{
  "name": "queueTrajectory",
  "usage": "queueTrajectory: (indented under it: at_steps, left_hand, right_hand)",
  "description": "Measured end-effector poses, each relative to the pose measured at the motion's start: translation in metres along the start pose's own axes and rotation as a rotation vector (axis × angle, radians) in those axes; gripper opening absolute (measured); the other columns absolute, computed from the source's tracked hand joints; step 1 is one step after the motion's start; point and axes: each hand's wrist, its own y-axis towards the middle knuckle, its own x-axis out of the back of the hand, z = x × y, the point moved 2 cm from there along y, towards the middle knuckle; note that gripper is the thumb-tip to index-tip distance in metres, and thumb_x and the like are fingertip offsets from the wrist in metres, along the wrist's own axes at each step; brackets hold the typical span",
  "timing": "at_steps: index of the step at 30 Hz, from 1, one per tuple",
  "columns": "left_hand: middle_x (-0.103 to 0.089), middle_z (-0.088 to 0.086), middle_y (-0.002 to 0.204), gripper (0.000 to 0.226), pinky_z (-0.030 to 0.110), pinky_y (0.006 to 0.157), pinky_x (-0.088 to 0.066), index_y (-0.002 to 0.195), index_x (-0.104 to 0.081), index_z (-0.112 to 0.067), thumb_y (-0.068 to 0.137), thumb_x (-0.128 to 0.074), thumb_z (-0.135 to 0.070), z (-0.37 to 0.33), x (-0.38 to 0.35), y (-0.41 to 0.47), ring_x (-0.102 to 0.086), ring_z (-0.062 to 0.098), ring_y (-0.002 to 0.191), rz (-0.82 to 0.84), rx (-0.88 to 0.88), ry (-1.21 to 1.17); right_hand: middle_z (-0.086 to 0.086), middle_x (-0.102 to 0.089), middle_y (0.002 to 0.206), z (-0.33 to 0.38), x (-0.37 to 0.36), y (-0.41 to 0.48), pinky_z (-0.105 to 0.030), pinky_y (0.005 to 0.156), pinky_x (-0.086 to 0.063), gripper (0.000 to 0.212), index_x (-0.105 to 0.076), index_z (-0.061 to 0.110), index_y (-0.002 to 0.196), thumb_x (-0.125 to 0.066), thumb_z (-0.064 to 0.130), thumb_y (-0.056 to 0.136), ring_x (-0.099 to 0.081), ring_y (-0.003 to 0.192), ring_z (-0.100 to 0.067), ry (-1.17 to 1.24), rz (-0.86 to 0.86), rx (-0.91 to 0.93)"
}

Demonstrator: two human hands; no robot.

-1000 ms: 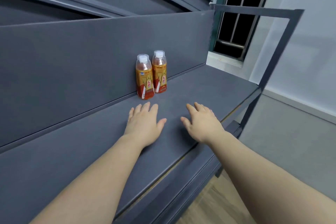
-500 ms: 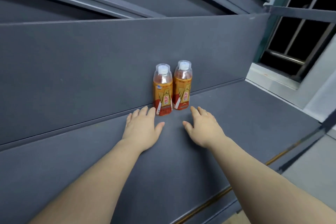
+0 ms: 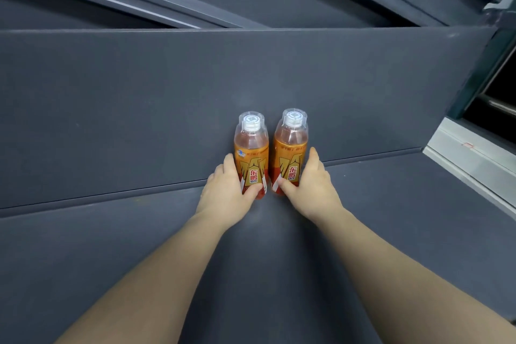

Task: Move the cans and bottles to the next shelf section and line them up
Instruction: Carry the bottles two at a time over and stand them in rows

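In the head view, two orange drink bottles stand upright side by side at the middle of the frame, at the back of a dark grey shelf (image 3: 279,274), against its back panel (image 3: 139,106). The left bottle (image 3: 251,156) and the right bottle (image 3: 291,153) are just beside each other, with a thin gap between their labels.

The left hand (image 3: 226,193) wraps the lower part of the left bottle, its fingers (image 3: 228,160) up the bottle's outer side and the thumb across the front of the label. The right hand (image 3: 312,187) grasps the lower part of the right bottle the same way, its fingers (image 3: 313,156) on the outer side and the thumb on the front. Both bottles' bases are on the shelf or hidden by the hands; lift cannot be told.

The shelf surface runs bare to the left and right of the bottles. The shelf ends at the right of the frame, where a pale window ledge (image 3: 469,159) begins.
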Motion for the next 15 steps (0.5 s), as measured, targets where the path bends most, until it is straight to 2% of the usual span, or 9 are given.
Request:
queueTrajectory:
  at_steps: [3, 7, 11, 15]
  left_hand:
    - [-0.054, 0.0, 0.13, 0.072, 0.045, 0.096, -0.052, 0.135, -0.036, -0.024, 0.082, -0.074, -0.053, -0.006, -0.006, 0.005, -0.057, 0.022, 0.117, -0.036, 0.046, -0.098]
    - [-0.051, 0.003, 0.134, 0.083, 0.045, 0.098, -0.051, 0.141, -0.032, -0.021, 0.079, -0.078, -0.052, -0.012, -0.014, 0.011, -0.056, 0.024, 0.119, -0.067, 0.091, -0.196]
    - [-0.052, 0.002, 0.132, 0.085, 0.041, 0.095, -0.052, 0.139, -0.031, -0.02, 0.076, -0.081, -0.049, -0.013, -0.02, 0.013, -0.057, 0.023, 0.116, -0.106, 0.119, -0.237]
    - [-0.053, 0.001, 0.127, 0.082, 0.042, 0.093, -0.053, 0.135, -0.034, -0.02, 0.075, -0.084, -0.045, -0.014, -0.023, 0.015, -0.058, 0.022, 0.113, -0.146, 0.125, -0.259]
  right_hand:
    - [-0.003, -0.046, 0.142, 0.002, -0.002, 0.012, -0.053, 0.102, -0.048, 0.094, -0.024, 0.021, 0.15, -0.079, 0.045, 0.078, -0.047, 0.131, -0.026, 0.103, -0.016, 0.02]
    - [0.0, -0.049, 0.133, 0.001, -0.009, 0.02, -0.049, 0.098, -0.052, 0.088, -0.028, 0.023, 0.143, -0.083, 0.041, 0.076, -0.052, 0.122, -0.023, 0.178, -0.017, 0.038]
    - [0.002, -0.051, 0.127, -0.001, -0.016, 0.025, -0.04, 0.089, -0.055, 0.082, -0.029, 0.025, 0.136, -0.084, 0.037, 0.076, -0.057, 0.111, -0.018, 0.255, -0.029, 0.038]
    - [0.002, -0.053, 0.123, -0.002, -0.019, 0.028, -0.031, 0.08, -0.052, 0.076, -0.03, 0.023, 0.134, -0.082, 0.034, 0.079, -0.057, 0.103, -0.016, 0.282, -0.032, 0.043]
